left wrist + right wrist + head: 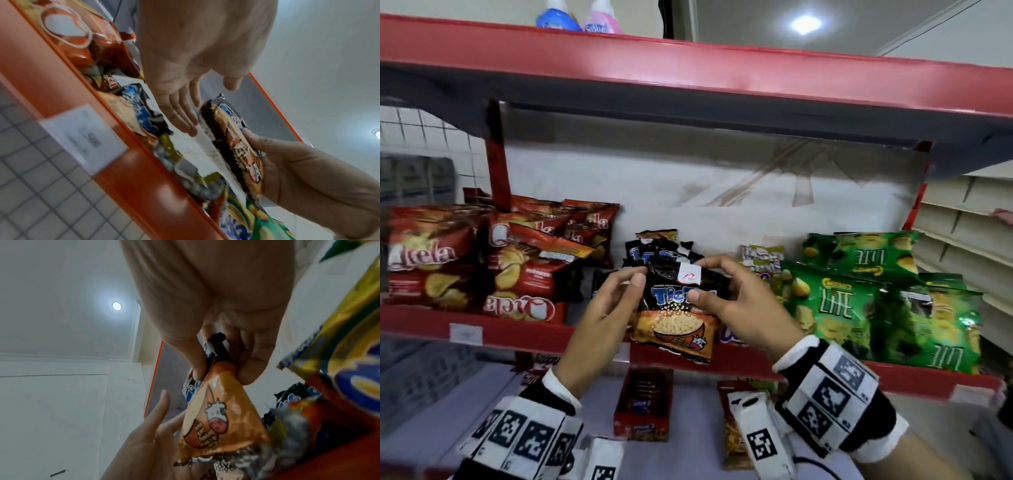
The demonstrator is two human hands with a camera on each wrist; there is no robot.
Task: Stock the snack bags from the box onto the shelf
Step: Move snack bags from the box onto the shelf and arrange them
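A black-and-orange Tic Tac snack bag [674,322] hangs upright in front of the red shelf edge [510,334]. My right hand [698,279] pinches its upper part, thumb on the front and fingers behind; the right wrist view shows the same pinch [222,366] on the bag [216,423]. My left hand [626,277] is at the bag's upper left edge with its fingers straight. In the left wrist view the left hand's fingers [185,113] reach toward the bag [232,146] without gripping it. More Tic Tac bags [650,253] stand on the shelf behind. No box is in view.
Red Qtela chip bags [448,260] fill the shelf's left, green Lite bags [859,301] its right. A red upper shelf [688,68] hangs overhead. Below, a red display box [643,404] and another packet [732,431] sit on the lower shelf.
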